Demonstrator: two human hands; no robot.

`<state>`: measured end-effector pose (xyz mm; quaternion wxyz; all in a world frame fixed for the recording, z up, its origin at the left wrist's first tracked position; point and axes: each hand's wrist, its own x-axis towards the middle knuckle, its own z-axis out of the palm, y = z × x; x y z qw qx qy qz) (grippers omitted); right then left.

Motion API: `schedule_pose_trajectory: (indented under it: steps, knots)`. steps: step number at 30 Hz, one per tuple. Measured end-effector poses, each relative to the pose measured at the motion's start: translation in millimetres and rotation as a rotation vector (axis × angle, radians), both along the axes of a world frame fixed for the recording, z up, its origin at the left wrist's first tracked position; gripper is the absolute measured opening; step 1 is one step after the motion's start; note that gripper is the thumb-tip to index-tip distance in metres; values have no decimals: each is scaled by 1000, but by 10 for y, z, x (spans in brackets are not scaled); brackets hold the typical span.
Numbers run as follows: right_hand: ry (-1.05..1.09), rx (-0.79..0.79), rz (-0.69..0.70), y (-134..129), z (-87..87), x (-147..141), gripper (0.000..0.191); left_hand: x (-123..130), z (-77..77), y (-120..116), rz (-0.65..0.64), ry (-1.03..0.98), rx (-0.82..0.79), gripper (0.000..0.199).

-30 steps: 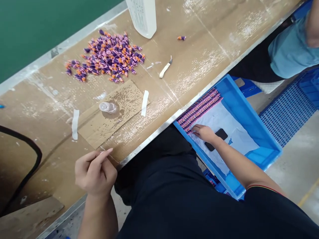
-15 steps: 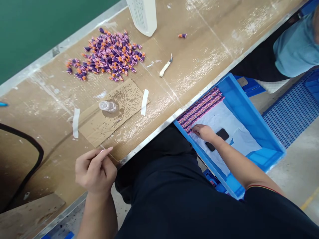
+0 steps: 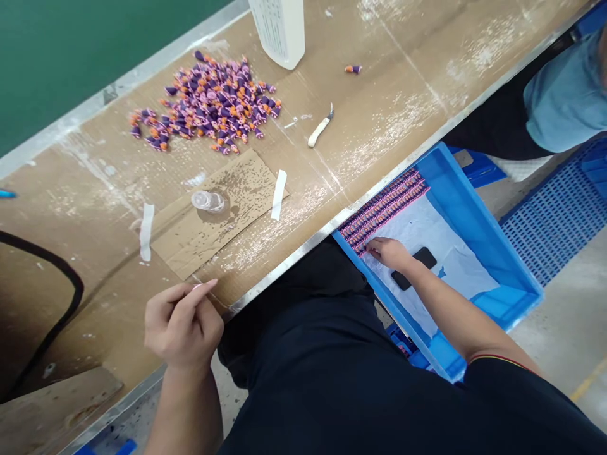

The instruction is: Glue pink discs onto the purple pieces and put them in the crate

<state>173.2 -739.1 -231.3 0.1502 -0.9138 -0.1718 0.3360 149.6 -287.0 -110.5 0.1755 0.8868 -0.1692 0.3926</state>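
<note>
My left hand [image 3: 184, 322] is closed at the near edge of the table, thumb against fingers. A tiny pale pink bit shows at its fingertips, too small to name. My right hand [image 3: 389, 253] reaches into a blue plastic bin [image 3: 496, 246], its fingers pinched at the end of tight rows of small purple, orange and pink pieces [image 3: 379, 208]. Whatever those fingers hold is hidden. White sheeting [image 3: 455, 243] lines the bin, and a black phone [image 3: 424, 257] lies on it beneath my right wrist. On the table is a loose heap of similar small pieces [image 3: 213, 104].
A small clear plastic cup [image 3: 208, 202] stands on a taped, spotted cardboard piece [image 3: 190, 243]. Nearby are a white-handled small blade [image 3: 320, 131], a white bottle [image 3: 284, 38] and one stray piece [image 3: 353, 69]. A black cable [image 3: 66, 272] curves at left. Another person's sleeve [image 3: 564, 101] shows at right.
Both hands keep nearly the same pose and place. The table and its things sit slightly further right in the view, as the camera has shifted a little.
</note>
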Motion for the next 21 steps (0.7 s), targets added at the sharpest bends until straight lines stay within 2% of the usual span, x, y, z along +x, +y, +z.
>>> schedule_pose_trajectory:
  steps: [13, 21]
  knots:
    - [-39, -26, 9, 2, -64, -24, 27, 6, -6, 19, -19, -18, -30, 20]
    - [-41, -28, 32, 10, -18, -30, 26, -7, -16, 24, -18, -10, -41, 21]
